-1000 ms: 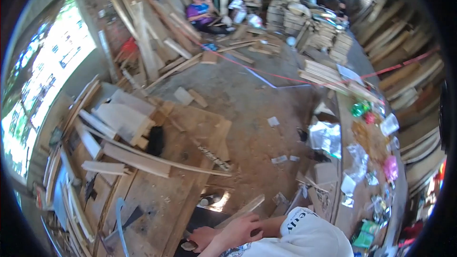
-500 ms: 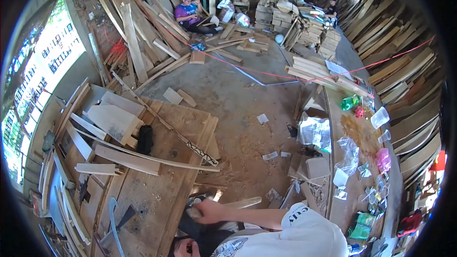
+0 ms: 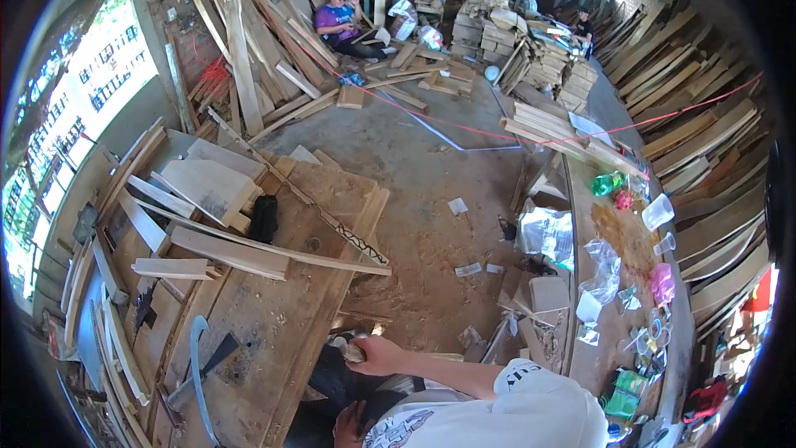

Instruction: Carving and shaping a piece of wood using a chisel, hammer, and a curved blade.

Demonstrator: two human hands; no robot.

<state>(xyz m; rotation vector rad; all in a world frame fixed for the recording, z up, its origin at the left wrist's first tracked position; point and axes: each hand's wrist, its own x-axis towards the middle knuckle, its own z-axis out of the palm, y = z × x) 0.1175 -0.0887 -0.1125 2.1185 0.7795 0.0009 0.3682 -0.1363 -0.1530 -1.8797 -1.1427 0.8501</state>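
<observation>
Just beyond the right edge of the workbench (image 3: pixel 274 340), low in the picture, my right hand (image 3: pixel 380 355) is closed around a small pale, rounded piece (image 3: pixel 354 352); its exact kind cannot be made out. Dark trousers (image 3: pixel 332 377) lie just below and beside it. My left hand (image 3: pixel 350 425) is at the bottom edge, close to my body. Its fingers are dim and partly hidden, so what it holds, if anything, does not show. On the bench to the left of both hands are a curved pale-blue strip (image 3: pixel 197 373) and a dark flat blade (image 3: pixel 217 360).
Boards (image 3: pixel 228 253) and a black object (image 3: pixel 264 218) cover the bench's far left. A carved strip (image 3: pixel 352 241) overhangs its right edge. At right, a long table (image 3: pixel 597 224) holds plastic bags and cups. A red cord (image 3: pixel 464 129) crosses ahead. One person (image 3: pixel 338 23) sits far back.
My right hand has shifted slightly right and up, still gripping the pale piece. My left hand has moved right, its fingers now less visible. The whole view has also shifted a little.
</observation>
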